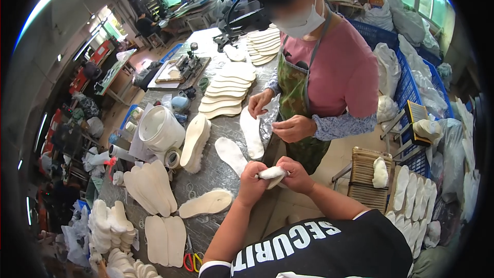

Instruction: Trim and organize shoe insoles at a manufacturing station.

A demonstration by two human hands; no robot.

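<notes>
Just past the table's edge, my left hand and my right hand are closed on the two ends of a white fleecy insole. It is folded or bent between them, with the fluffy side up. Beyond my left hand, another white insole lies flat on the table. A co-worker's hands are above a further white insole across from me. Nearer my left forearm lies a cream insole with a fleecy edge.
Cream insoles lie in overlapping rows, with fanned ones at left. A white bucket and scissors share the table. The co-worker stands opposite, wearing an apron. At right are a slatted stool and blue crates.
</notes>
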